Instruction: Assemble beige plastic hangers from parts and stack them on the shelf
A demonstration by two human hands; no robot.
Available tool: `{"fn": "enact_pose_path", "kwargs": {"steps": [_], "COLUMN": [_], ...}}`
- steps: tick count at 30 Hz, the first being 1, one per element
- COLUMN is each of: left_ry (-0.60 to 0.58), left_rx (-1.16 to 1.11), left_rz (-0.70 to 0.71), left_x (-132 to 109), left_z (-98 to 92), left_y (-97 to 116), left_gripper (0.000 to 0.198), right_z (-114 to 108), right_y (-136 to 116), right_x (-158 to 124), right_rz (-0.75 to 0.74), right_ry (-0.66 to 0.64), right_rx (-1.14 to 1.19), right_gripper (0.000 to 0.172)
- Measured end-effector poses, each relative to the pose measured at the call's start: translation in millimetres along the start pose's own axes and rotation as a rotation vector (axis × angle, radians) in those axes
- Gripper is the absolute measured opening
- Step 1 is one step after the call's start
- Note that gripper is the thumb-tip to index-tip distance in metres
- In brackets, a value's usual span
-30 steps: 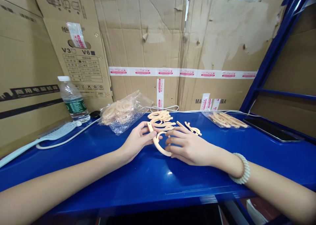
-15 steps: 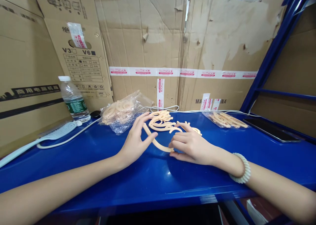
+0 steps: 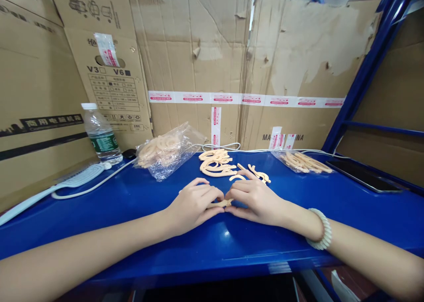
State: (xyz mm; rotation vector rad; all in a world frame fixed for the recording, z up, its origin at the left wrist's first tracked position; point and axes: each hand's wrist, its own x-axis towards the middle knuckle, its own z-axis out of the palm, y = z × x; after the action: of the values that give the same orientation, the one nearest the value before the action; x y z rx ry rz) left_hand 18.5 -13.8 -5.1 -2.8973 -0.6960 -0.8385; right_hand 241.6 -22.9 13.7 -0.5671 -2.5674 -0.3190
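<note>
My left hand (image 3: 195, 202) is closed, its thumb and fingers pinching a pale, curved wooden strip (image 3: 220, 204) close to its end. Opposite it, my right hand (image 3: 255, 198) pinches the end of the strip, where a small piece sticks out between the fingertips. Most of the strip is hidden behind my left hand. Just beyond my hands lies a pile of curved pale wooden pieces (image 3: 217, 168). Several smaller curved pieces (image 3: 261, 174) lie to its right, partly behind my right fingers.
A clear plastic bag of curved pieces (image 3: 162, 151) and a water bottle (image 3: 101, 134) stand back left, near a light-blue hairbrush (image 3: 79, 177). At right are a bag of straight pieces (image 3: 303, 162) and a black phone (image 3: 364, 174). Cardboard (image 3: 198, 63) walls the blue table (image 3: 132, 258).
My left hand has moved right and toward me along the curved strip, from its far end to beside my right hand, and closed on it. My right hand stays nearly in place.
</note>
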Motion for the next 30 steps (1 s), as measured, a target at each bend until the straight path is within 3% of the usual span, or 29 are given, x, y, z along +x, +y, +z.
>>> {"fn": "enact_pose_path", "kwargs": {"steps": [10,16,22,27,30], "left_ry": [-0.033,-0.115,-0.070,-0.014,-0.051], "left_rx": [0.064,0.117,0.036,0.099,0.123], "left_rz": [0.002,0.012,0.020,0.138,0.231], "left_x": [5.2,3.4,1.3,1.0,0.9], "left_z": [-2.7,-0.1,2.6,-3.7,-8.0], "left_y": [5.3,1.6,-0.2,-0.9,-0.6], "left_gripper": [0.009,0.015,0.017,0.025,0.031], "right_z": [-0.5,8.1,14.9,9.6,3.3], "right_y": [3.3,7.0,3.9,8.4,24.1], "right_x": [0.0,0.9,4.4,3.6,1.1], "right_rz": [0.007,0.080,0.169,0.356,0.423], "right_ry": [0.009,-0.001,-0.019,-0.024,0.059], "right_rx": [0.011,0.247,0.404,0.629,0.542], "right_gripper": [0.028,0.018,0.019,0.027,0.027]}}
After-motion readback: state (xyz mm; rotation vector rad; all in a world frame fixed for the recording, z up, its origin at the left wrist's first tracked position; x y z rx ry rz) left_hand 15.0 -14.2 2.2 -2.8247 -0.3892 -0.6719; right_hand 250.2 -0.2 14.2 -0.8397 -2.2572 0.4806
